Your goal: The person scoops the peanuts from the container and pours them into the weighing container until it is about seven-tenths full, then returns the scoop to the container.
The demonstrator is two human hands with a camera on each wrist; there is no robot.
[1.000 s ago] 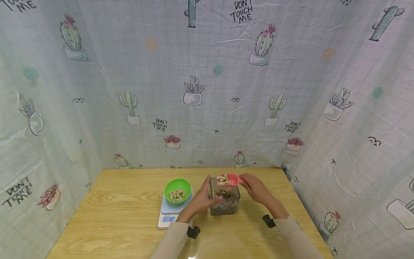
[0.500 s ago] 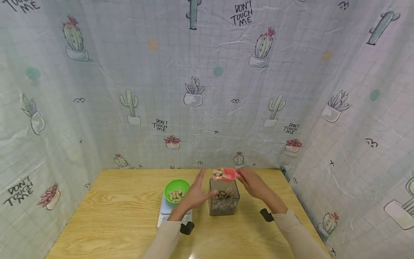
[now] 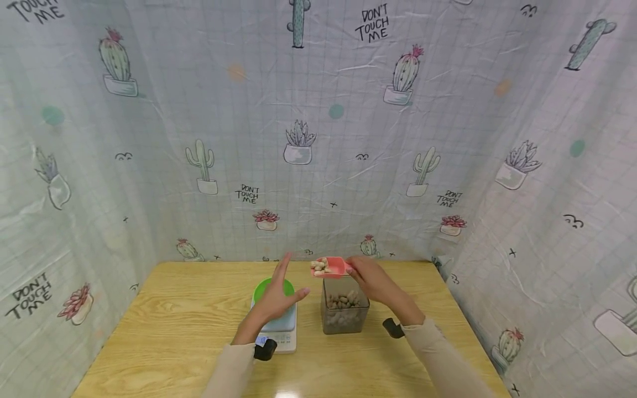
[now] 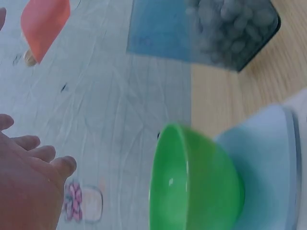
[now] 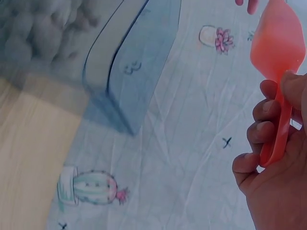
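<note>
My right hand (image 3: 374,279) grips the handle of a pink scoop (image 3: 337,267), as the right wrist view shows plainly. Several peanuts (image 3: 320,266) lie in the front of the scoop, which is raised above the left side of a clear grey container (image 3: 344,320). More peanuts fill the lower part of that container. With fingers spread and straight, my left hand (image 3: 273,301) holds nothing and overlaps the green bowl (image 3: 261,288) in the head view. The bowl sits on a kitchen scale (image 3: 286,341), and the left hand hides its peanuts.
A wooden table (image 3: 174,331) bears the scale on the left and the container on the right. Behind it and at both sides hangs a curtain (image 3: 328,177) printed with cacti.
My left hand has left the container and moved left to the bowl. The right hand has lifted the loaded scoop out of the container and carried it left.
</note>
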